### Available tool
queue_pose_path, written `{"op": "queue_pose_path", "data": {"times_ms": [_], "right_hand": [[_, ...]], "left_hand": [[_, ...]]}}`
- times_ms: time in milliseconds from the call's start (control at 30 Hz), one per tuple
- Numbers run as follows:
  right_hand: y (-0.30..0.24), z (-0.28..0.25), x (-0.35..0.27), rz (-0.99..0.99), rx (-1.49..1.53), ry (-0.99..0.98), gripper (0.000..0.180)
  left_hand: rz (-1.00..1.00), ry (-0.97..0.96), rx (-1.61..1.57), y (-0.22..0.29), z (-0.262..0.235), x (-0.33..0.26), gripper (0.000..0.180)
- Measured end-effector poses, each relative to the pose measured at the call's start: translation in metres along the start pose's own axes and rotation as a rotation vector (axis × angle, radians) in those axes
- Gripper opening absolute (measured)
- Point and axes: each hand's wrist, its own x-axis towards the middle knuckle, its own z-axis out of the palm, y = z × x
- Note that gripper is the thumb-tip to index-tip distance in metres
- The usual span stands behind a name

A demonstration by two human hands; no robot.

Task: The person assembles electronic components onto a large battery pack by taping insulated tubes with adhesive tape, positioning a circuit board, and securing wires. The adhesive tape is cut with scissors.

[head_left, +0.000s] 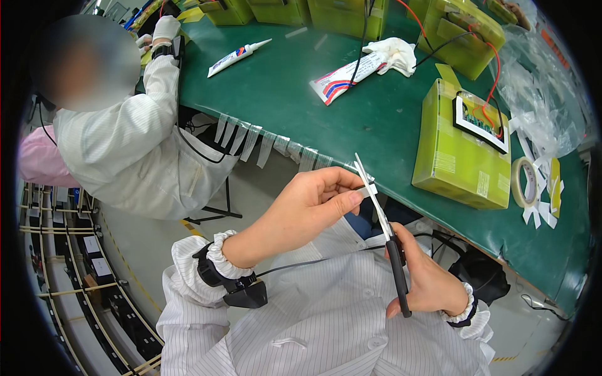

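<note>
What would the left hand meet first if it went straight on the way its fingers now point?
Most likely the scissor blades, just beyond the pale strip pinched by the left hand; the right hand holds the black handles. Depth is unclear from this single view.

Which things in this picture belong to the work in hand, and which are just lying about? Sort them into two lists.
Apparently in the work:
- scissors, held in the right hand
- small pale strip, pinched in the left hand by the blades

Apparently just lying about:
- small nozzled tube
- larger striped tube
- crumpled white tissue
- clear plastic wrapping
</note>
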Motion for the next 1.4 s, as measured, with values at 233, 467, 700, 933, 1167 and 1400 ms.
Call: {"op": "queue_pose_path", "data": {"times_ms": [233, 467, 700, 933, 1167, 1400], "right_hand": [[0.009, 0.002, 0.000, -0.084, -0.018, 0.052, 0.113], [0.013, 0.017, 0.004, -0.023, 0.128, 0.190, 0.078], [0.022, 0.034, 0.003, -0.056, 0.132, 0.379, 0.057], [0.020, 0.036, 0.000, 0.014, 0.152, 0.364, 0.062], [0.021, 0.027, 0.002, -0.042, 0.123, 0.245, 0.096], [0.020, 0.028, 0.000, 0.001, 0.123, 0.203, 0.098]], "left_hand": [[-0.037, 0.001, -0.004, 0.004, 0.000, 0.003, 0.024], [-0.080, 0.027, 0.067, 0.011, -0.003, 0.004, 0.024], [-0.040, 0.019, 0.104, 0.010, -0.002, 0.006, 0.021], [-0.100, 0.025, 0.128, 0.015, -0.001, 0.007, 0.024], [-0.104, -0.056, 0.071, -0.002, 0.004, 0.006, 0.020], [-0.098, -0.093, 0.057, -0.005, 0.011, 0.007, 0.021]]}}
